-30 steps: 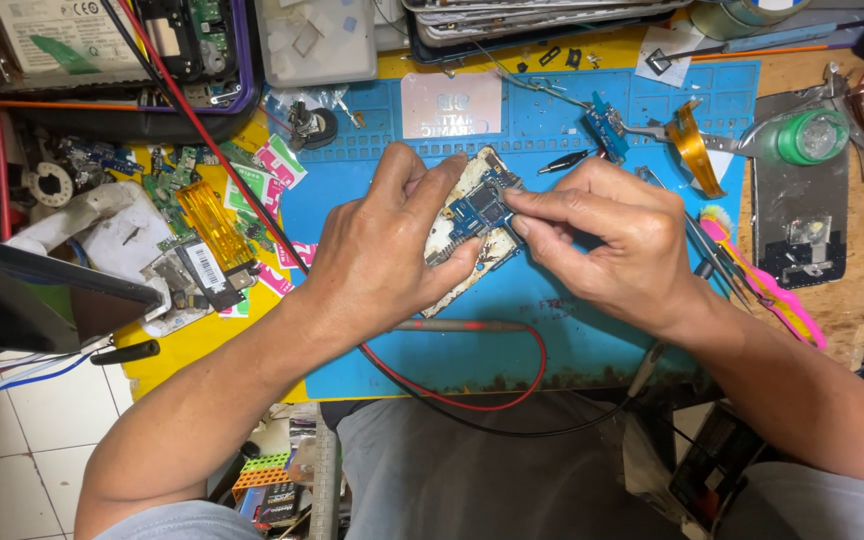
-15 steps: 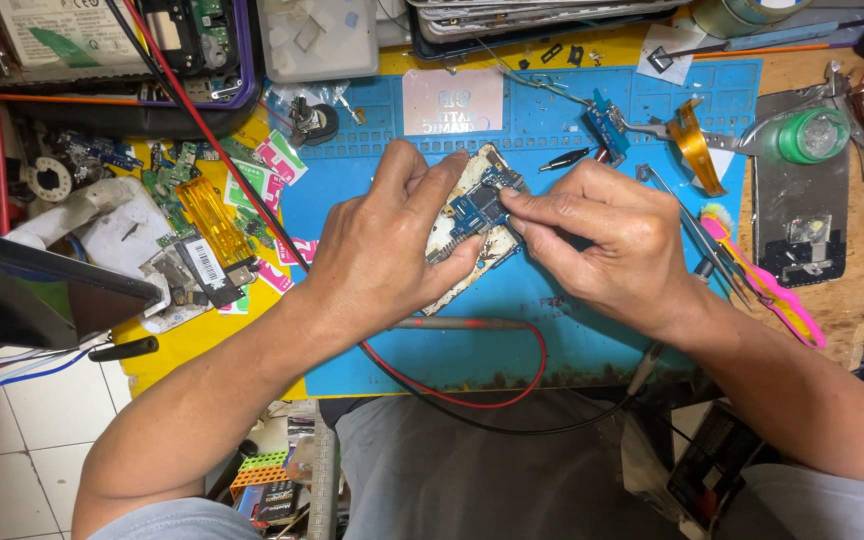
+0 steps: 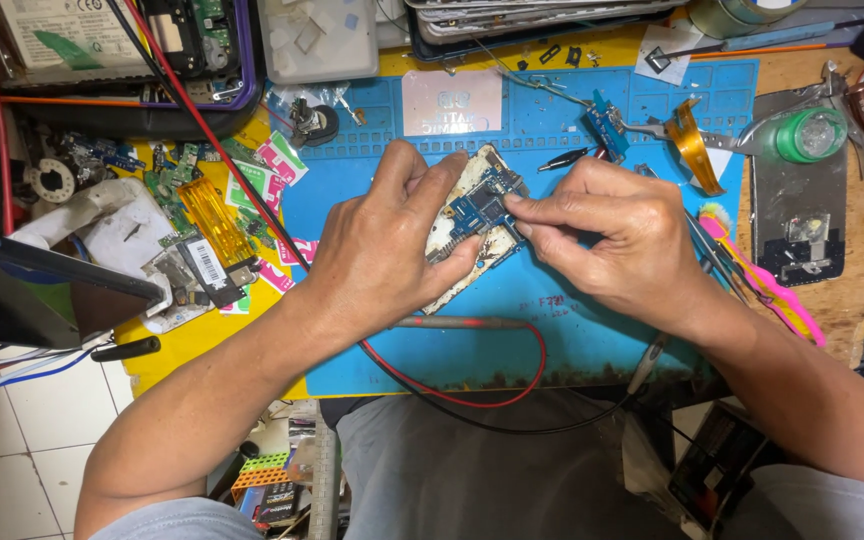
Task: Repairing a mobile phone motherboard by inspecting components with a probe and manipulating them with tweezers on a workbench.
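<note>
An opened phone body with a blue circuit board point(image 3: 480, 212) lies tilted on the blue work mat point(image 3: 572, 320). My left hand point(image 3: 387, 250) wraps around its left side and holds it steady, thumb resting on its lower edge. My right hand point(image 3: 612, 240) comes in from the right, with thumb and forefinger pinched together on the board's right edge. Whether a small part sits between those fingertips is too small to tell.
A red and a black probe lead point(image 3: 472, 390) loop over the mat's near edge. Tweezers and a flex cable point(image 3: 692, 150) lie at the far right, beside a pink brush point(image 3: 752, 270) and a metal holder point(image 3: 802, 200). Loose boards and parts point(image 3: 192, 220) crowd the left.
Both hands stay on the phone body. My right fingertips have shifted slightly on the board's right edge; the phone itself has barely moved.
</note>
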